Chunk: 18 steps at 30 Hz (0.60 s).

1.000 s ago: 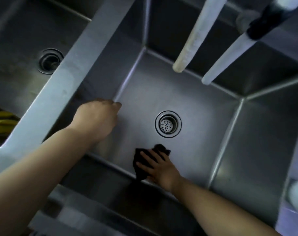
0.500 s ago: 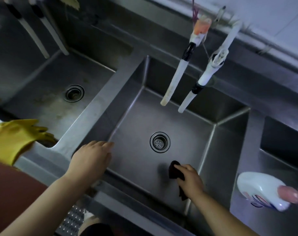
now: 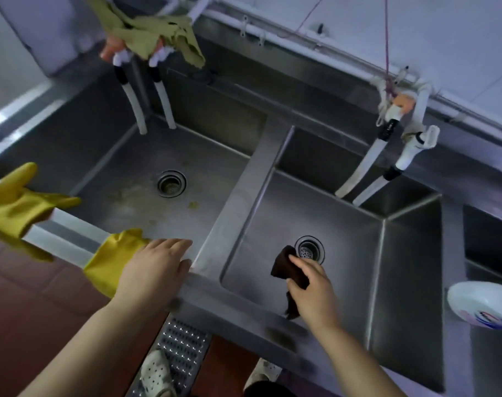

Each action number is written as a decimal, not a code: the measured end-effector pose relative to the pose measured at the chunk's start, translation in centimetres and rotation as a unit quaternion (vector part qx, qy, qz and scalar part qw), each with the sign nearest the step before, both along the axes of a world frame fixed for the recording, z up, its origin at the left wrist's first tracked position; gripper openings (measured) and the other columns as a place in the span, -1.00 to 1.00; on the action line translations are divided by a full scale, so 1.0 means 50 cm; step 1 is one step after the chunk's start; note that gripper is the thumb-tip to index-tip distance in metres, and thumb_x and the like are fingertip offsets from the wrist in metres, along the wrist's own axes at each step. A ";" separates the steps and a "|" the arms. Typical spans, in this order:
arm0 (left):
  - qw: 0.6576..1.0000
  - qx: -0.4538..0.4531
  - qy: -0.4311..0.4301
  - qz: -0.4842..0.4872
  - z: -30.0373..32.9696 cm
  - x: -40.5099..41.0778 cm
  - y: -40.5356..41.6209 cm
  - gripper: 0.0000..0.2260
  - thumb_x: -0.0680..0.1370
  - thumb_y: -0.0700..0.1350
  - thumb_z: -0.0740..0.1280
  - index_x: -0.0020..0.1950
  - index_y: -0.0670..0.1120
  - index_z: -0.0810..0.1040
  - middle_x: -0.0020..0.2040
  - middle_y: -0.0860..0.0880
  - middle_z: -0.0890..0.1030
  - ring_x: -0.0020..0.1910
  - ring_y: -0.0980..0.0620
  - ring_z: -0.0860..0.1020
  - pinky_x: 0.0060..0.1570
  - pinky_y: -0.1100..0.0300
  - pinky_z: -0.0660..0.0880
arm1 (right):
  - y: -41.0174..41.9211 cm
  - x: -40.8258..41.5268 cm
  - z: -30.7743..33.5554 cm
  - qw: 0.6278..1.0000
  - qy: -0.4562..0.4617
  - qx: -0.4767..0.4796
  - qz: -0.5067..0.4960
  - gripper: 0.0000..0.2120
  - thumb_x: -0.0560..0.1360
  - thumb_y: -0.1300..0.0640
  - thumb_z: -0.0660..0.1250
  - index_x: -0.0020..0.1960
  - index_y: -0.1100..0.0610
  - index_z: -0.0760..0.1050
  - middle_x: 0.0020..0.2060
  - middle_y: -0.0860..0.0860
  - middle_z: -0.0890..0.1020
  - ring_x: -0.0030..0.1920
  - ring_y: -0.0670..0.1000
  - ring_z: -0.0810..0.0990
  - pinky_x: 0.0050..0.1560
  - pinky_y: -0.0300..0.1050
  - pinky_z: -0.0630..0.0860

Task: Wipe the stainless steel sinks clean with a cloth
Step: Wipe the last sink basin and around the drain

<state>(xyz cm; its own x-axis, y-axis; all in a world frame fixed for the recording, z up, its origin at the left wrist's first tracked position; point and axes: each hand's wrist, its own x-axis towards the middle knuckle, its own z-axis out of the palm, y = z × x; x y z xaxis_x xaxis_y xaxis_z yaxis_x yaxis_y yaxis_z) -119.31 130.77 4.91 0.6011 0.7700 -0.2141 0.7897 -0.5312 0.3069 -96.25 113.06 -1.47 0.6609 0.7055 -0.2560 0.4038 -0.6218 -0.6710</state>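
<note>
Two stainless steel sinks stand side by side. The left sink (image 3: 123,202) has a stained floor and an open drain (image 3: 171,183). The right sink (image 3: 344,233) has a strainer drain (image 3: 309,250). My right hand (image 3: 313,293) holds a dark brown cloth (image 3: 287,266) just above the near part of the right sink, close to its drain. My left hand (image 3: 158,267) rests flat on the front rim where the divider (image 3: 244,190) between the sinks meets it.
Yellow rubber gloves (image 3: 12,204) hang over the left front rim. White tap hoses (image 3: 367,167) dangle over each sink. A green rag (image 3: 155,30) hangs on the left taps. A white detergent bottle (image 3: 484,305) lies at right. A third basin (image 3: 490,242) lies far right.
The view has pulled back and up, showing both sinks. My right hand has lifted the cloth from the sink floor toward the front. My left hand moved from the inner wall to the rim.
</note>
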 end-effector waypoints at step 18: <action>0.999 0.013 0.019 -0.028 -0.012 -0.296 0.301 -0.68 0.46 -0.12 0.38 0.22 -0.07 0.59 0.15 -0.02 0.63 0.13 -0.10 0.58 0.07 0.05 0.49 | 0.435 -0.281 0.053 0.993 -0.032 0.097 0.057 -0.56 0.46 0.12 0.38 0.30 -0.14 0.47 0.21 -0.22 0.43 0.19 -0.22 0.41 0.20 -0.30 0.33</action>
<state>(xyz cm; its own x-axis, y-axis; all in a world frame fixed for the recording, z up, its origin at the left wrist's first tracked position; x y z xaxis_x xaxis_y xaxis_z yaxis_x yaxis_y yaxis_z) -134.12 145.85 4.29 0.6359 0.7405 -0.2177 0.7688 -0.5830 0.2626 -110.32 134.83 1.20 0.5846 0.8084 -0.0682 0.5103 -0.4318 -0.7437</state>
